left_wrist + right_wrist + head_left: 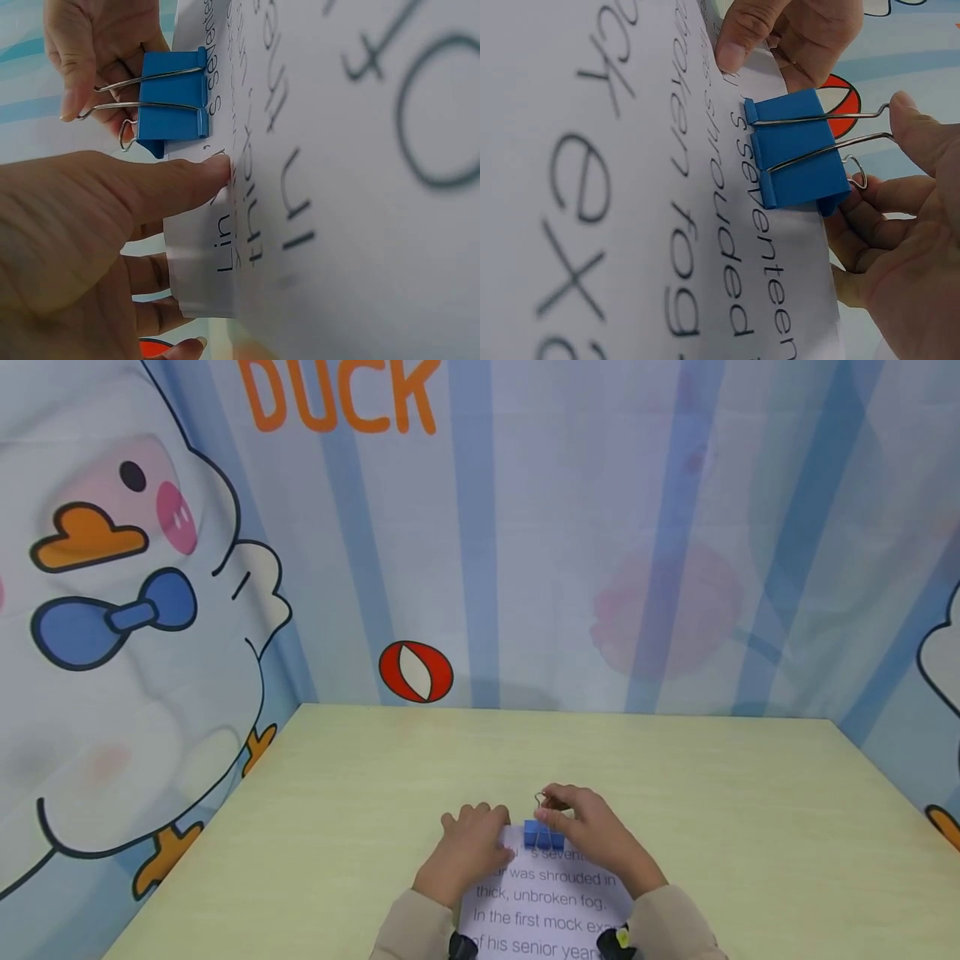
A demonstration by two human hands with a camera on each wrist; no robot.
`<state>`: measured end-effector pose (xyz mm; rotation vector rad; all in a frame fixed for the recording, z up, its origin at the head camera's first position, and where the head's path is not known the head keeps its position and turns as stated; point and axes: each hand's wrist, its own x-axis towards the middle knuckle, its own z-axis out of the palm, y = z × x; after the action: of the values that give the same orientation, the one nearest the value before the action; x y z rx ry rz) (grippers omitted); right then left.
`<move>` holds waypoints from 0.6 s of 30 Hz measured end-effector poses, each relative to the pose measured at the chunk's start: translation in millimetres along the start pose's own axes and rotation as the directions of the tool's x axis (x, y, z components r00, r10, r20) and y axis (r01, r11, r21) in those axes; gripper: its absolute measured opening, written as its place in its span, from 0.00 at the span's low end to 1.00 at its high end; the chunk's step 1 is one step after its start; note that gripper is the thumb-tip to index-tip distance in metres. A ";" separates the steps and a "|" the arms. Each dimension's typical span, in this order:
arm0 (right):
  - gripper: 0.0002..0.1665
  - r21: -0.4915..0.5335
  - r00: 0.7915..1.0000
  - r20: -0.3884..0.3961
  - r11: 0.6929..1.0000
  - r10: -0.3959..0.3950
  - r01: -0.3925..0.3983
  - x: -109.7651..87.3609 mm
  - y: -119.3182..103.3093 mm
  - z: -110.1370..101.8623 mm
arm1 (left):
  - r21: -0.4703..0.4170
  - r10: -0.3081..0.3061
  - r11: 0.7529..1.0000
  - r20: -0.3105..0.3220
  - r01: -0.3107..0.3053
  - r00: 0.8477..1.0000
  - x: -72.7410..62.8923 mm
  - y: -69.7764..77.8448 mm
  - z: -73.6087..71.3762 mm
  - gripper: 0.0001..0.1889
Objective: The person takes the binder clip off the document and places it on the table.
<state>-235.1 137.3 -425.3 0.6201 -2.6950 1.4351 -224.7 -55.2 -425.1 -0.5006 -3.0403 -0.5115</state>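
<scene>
A blue binder clip (543, 835) with silver wire handles (832, 142) sits over the top edge of a printed sheet of paper (540, 902). My right hand (596, 831) pinches the clip: in the right wrist view, its thumb (922, 131) is at the end of the front handle and the other fingers curl behind, near the rear wire loop. My left hand (472, 847) grips the paper beside the clip, at its upper left. The left wrist view shows that thumb (187, 180) lying on the printed side, with the fingers behind the edge.
The pale wooden table (337, 777) extends around the paper to a back edge. Behind it hangs a striped blue cloth (525, 568) printed with a duck and a red ball. Dark bands (617, 943) show at both sleeve cuffs.
</scene>
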 end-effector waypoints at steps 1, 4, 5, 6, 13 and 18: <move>0.26 -0.003 1.000 -0.006 1.000 -0.006 0.006 0.0 0.1 0.2 | 0.001 0.000 1.000 0.000 0.000 1.000 -0.1 0.2 -0.4 0.15; 0.24 -0.014 0.999 -0.035 1.000 -0.012 0.011 0.3 -0.1 1.7 | 0.005 0.003 1.000 -0.001 -0.003 1.000 0.0 0.1 -0.5 0.15; 0.23 -0.018 0.999 -0.045 1.000 -0.012 0.011 0.5 -0.3 2.4 | 0.006 0.004 1.000 -0.001 -0.004 1.000 0.0 0.1 -0.5 0.15; 0.23 -0.025 0.998 -0.057 1.000 -0.010 0.009 0.8 -0.7 3.2 | 0.007 0.004 1.000 0.001 -0.004 1.000 -0.1 0.3 -0.8 0.15; 0.22 -0.069 0.995 -0.097 0.997 -0.023 0.016 0.2 -7.7 6.3 | 0.010 0.010 1.000 -0.010 -0.010 1.000 -0.7 0.1 -1.2 0.16; 0.21 -0.080 0.993 -0.117 0.997 -0.028 0.019 -0.6 -11.0 5.8 | 0.012 0.013 1.000 -0.011 -0.013 1.000 -0.8 0.5 -1.9 0.16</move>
<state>-229.7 127.4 -420.1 0.5422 -2.6298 1.3087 -223.8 -55.6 -423.2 -0.5147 -3.0258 -0.4939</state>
